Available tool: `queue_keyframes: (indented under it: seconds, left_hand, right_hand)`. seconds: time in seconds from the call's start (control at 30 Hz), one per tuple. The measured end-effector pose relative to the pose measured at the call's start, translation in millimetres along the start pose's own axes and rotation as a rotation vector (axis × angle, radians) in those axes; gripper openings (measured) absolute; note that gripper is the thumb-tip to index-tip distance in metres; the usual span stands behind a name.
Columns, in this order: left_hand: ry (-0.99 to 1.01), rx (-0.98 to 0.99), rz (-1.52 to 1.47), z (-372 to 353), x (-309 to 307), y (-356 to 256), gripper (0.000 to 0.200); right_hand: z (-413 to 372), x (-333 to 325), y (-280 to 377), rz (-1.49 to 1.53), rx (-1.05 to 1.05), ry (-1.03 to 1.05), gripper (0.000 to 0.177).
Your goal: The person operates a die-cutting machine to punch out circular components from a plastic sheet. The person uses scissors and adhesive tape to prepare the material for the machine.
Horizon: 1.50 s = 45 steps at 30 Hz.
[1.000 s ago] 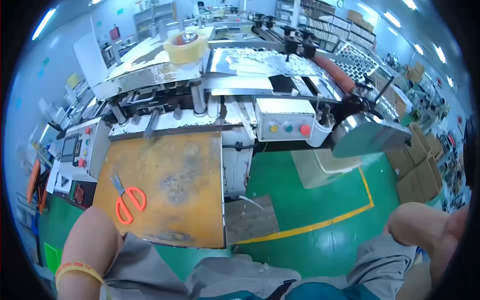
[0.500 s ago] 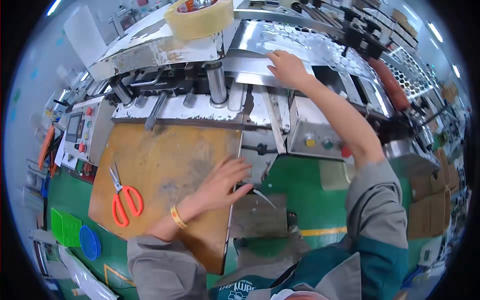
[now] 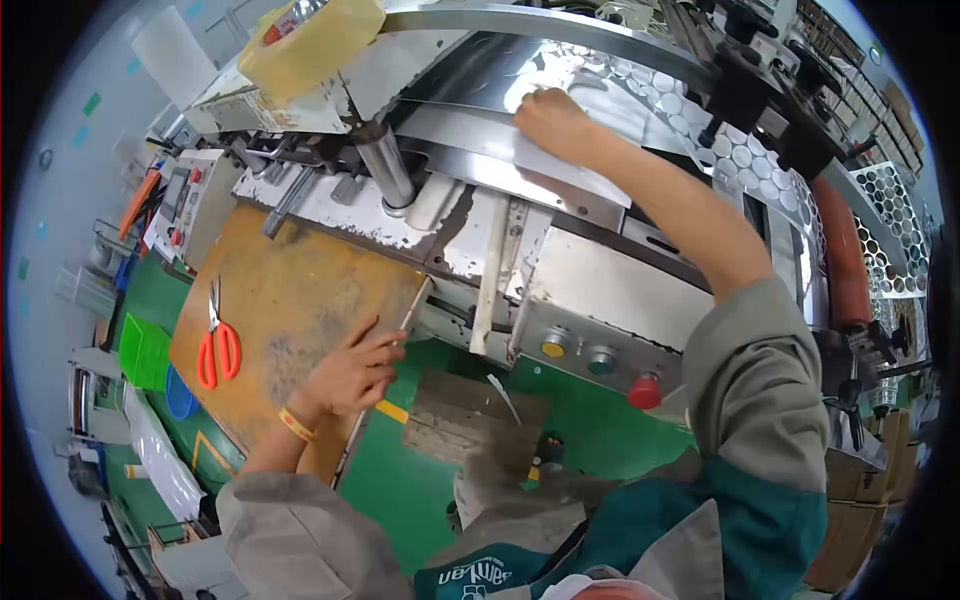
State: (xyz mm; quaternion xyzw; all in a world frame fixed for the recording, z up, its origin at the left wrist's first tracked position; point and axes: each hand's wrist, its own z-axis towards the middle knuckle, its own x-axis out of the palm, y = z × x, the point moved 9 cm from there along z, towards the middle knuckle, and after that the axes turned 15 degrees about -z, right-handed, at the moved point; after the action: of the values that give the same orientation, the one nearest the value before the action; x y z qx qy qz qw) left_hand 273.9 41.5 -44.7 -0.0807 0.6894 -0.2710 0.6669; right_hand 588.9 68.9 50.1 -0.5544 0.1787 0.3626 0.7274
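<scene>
My right hand (image 3: 555, 125) is at the shiny metal sheet (image 3: 480, 75) on the machine, its fingers curled; what they hold, if anything, is hidden. Toward its right side the sheet shows rows of round discs or cutouts. Over the right edge of the worn wooden board (image 3: 290, 270), my left hand (image 3: 352, 375) has its fingers partly spread and holds nothing. A yellowish band circles that wrist. To the left on the board lie scissors (image 3: 218, 345) with red handles, blades pointing away from me.
A roll of tape (image 3: 310, 50) sits on the machine top. The control box (image 3: 600, 330) has yellow, green and red buttons. A metal post (image 3: 383, 165) stands behind the board. A green basket (image 3: 143, 350) is at the left, a red roller (image 3: 843, 255) at the right.
The view has turned and shifted toward the machine's right side. My right hand has gone from spread fingers to curled ones at the sheet. My left hand is now at the board's edge.
</scene>
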Motion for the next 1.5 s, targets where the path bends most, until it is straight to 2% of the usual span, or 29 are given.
queue_keyframes:
  seconds: [0.1,0.13,0.23,0.33,0.47,0.57,0.6,0.67,0.77,0.93,0.97,1.0,1.17,1.23,1.3,1.33,1.4,1.47,1.5]
  left_hand:
    - [-0.007,-0.03,0.047,-1,2,0,0.013]
    - [-0.007,-0.031,0.038,0,2,0,0.014]
    - [-0.021,-0.041,0.043,-3,5,-1,0.015]
    - [-0.031,-0.04,0.061,-1,4,-4,0.015]
    - [-0.036,-0.008,0.096,-3,3,-7,0.016]
    - [-0.045,0.023,0.097,-7,8,0,0.018]
    - [-0.007,0.008,0.09,-6,8,0,0.021]
    - [0.018,0.019,0.093,-10,16,5,0.024]
    - [-0.026,0.028,0.012,3,-11,10,0.031]
    - [-0.043,-0.004,-0.159,-2,-14,16,0.038]
    - [-0.106,-0.045,-0.25,-3,-22,20,0.037]
    - [-0.172,-0.085,-0.334,-1,-32,24,0.037]
    - [-0.546,-0.333,-0.808,50,-84,44,0.036]
    - [-0.785,-0.4,-1.212,90,-102,60,0.032]
    - [-0.936,-0.502,-1.502,130,-113,77,0.031]
    - [-0.934,-0.432,-1.378,149,-115,90,0.033]
    - [-1.053,-0.421,-1.572,174,-119,112,0.037]
    - [-1.282,-0.49,-2.237,205,-107,125,0.04]
    - [-1.261,-0.431,-2.298,216,-103,135,0.04]
  right_hand:
    - [-47,-3,-14,0.042,-0.054,0.067,0.012]
    - [-68,-10,-17,0.004,-0.081,-0.048,0.01]
    - [-102,-8,-30,-0.163,-0.045,0.095,0.008]
    - [-122,-3,-39,-0.225,0.025,0.059,0.006]
    - [-127,-7,-37,-0.265,0.076,0.034,0.01]
    - [-129,-13,-34,-0.351,0.06,-0.073,0.014]
    - [-129,-17,-30,-0.351,0.067,-0.063,0.021]
    - [-133,-10,-19,-0.387,0.108,0.022,0.023]
    - [-122,-10,-34,-0.334,0.231,0.1,0.026]
    - [-129,-27,-57,-0.331,0.35,0.099,0.038]
    - [-131,-31,-59,-0.353,0.376,0.092,0.041]
    - [-114,-37,-77,-0.009,0.437,0.317,0.044]
    - [-131,-30,-82,-0.097,0.402,0.221,0.043]
    - [-144,-26,-80,-0.04,0.42,0.243,0.041]
    - [-148,-24,-79,-0.008,0.464,0.234,0.042]
    - [-148,-24,-81,0.008,0.48,0.225,0.042]
    - [-149,-31,-80,0.083,0.552,0.198,0.043]
    - [-146,-26,-89,0.099,0.554,0.185,0.042]
    - [-143,-30,-91,0.089,0.531,0.203,0.04]
